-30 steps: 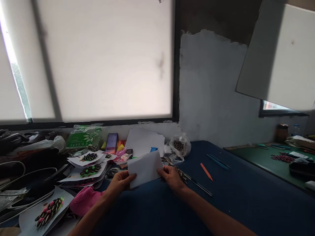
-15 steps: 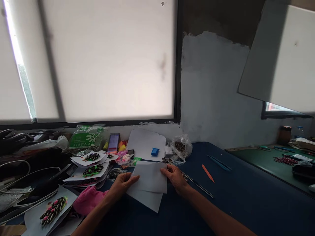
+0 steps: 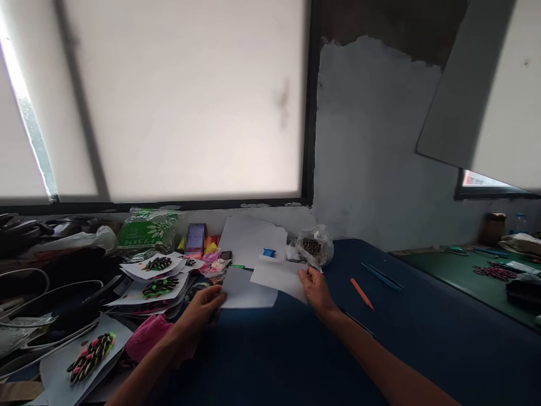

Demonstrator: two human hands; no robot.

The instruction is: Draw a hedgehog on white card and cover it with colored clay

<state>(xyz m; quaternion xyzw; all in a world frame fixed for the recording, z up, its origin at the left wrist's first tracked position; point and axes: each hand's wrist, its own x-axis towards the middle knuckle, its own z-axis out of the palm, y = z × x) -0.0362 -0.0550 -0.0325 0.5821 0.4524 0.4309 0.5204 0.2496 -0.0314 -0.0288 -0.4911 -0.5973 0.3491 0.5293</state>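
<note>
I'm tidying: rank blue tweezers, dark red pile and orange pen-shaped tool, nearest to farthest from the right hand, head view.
1. Orange pen-shaped tool, right of the hand
2. Blue tweezers, just beyond it
3. Dark red pile, on green table

Left paper sheet and right paper sheet: thin, matt, smooth. Desk: dark matt surface, smooth. Pink cloth: matt, creased. Green-printed packet: clear plastic, glossy, wrinkled. Translucent bag: thin plastic, crinkled, faintly shiny. Orange stick: plastic-looking, smooth. Window blind: matt, smooth; cloth or film, indistinguishable. Wall: matt, plaster-like, ragged along upper edge.
</note>
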